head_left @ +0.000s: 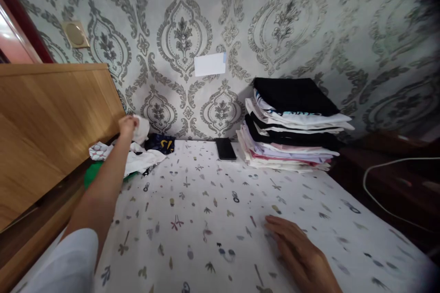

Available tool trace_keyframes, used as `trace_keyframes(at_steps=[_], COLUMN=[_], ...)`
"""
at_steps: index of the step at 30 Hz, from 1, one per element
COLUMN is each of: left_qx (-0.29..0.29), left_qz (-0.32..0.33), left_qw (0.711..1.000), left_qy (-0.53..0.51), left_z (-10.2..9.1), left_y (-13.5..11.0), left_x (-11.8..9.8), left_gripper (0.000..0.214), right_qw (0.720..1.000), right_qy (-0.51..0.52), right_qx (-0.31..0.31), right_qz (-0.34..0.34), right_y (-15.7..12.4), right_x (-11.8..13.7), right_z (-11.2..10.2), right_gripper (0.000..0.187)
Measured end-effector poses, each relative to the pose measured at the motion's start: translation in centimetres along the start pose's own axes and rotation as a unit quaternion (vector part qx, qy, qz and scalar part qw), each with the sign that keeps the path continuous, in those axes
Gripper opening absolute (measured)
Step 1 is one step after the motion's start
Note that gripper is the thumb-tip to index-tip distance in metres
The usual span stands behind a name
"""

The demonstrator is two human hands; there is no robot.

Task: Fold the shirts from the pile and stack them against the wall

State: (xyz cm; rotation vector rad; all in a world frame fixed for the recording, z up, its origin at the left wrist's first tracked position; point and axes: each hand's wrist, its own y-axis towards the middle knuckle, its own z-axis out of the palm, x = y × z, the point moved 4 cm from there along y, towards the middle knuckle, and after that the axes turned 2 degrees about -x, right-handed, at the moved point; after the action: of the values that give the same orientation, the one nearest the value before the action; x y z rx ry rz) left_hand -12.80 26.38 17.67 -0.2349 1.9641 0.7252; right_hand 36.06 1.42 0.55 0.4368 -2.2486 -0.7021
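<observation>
My left hand (128,125) reaches far forward, its fingers closed on a white garment (140,129) that it lifts at the back left. Beneath my forearm lies a loose heap: a white printed garment (146,160), a green one (92,173) and a dark navy one with yellow marks (161,143). Over the printed sheet (192,219) at the front right hovers or rests my right hand (299,247); its fingers are stretched out and it holds nothing. Behind it at the back right stands a tall stack of folded clothes (292,123), topped by a black folded garment (294,95).
A black phone (226,149) lies near the wall beside the stack. To the left stands a wooden cabinet (51,128). On the patterned wall are a white card (210,64) and a switch plate (75,34). A white cable (385,163) curves at the right.
</observation>
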Motion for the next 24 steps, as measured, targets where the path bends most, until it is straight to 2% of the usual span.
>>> trace_keyframes(at_steps=[2, 4, 7, 9, 12, 14, 16, 19, 22, 24], left_qx=[-0.028, 0.01, 0.14, 0.189, 0.199, 0.198, 0.215, 0.29, 0.356, 0.381], left_qz=[0.015, 0.046, 0.072, 0.069, 0.041, 0.001, -0.047, -0.115, -0.151, -0.156], left_qw=[0.997, 0.986, 0.934, 0.906, 0.904, 0.908, 0.9, 0.87, 0.843, 0.829], left_qy=[-0.066, -0.157, -0.322, -0.373, -0.377, -0.37, -0.377, -0.382, -0.372, -0.378], left_z=[-1.6, -2.7, -3.0, -2.8, -2.0, -1.0, 0.2, 2.4, 3.8, 4.2], left_y=[1.1, 0.6, -3.6, -7.4, -12.5, -15.2, -17.6, -21.4, -24.9, -26.5], left_x=[-3.7, -7.5, -12.2, -13.7, -13.4, -12.0, -10.5, -9.2, -9.1, -9.3], left_gripper=[0.011, 0.01, 0.015, 0.014, 0.009, 0.008, 0.006, 0.007, 0.009, 0.01], right_qw=[1.0, 1.0, 0.999, 0.999, 0.997, 0.994, 0.99, 0.986, 0.987, 0.987], right_qy=[0.013, 0.024, 0.032, 0.041, 0.069, 0.089, 0.107, 0.113, 0.11, 0.103], right_qx=[-0.012, -0.014, -0.008, -0.01, -0.03, -0.045, -0.043, -0.006, 0.038, 0.045], right_qz=[0.003, 0.003, 0.002, 0.002, -0.007, -0.036, -0.083, -0.121, -0.113, -0.119], right_y=[0.0, 0.1, 0.8, 1.7, 3.6, 4.7, 5.6, 6.5, 7.2, 7.6], right_x=[-0.2, -0.1, 1.2, 2.9, 6.6, 9.4, 12.1, 15.0, 16.7, 17.6], right_z=[0.0, 0.0, -0.2, -0.7, -2.0, -2.6, -2.5, -0.4, 2.5, 3.9], right_gripper=[0.024, 0.024, 0.026, 0.026, 0.025, 0.027, 0.032, 0.056, 0.088, 0.088])
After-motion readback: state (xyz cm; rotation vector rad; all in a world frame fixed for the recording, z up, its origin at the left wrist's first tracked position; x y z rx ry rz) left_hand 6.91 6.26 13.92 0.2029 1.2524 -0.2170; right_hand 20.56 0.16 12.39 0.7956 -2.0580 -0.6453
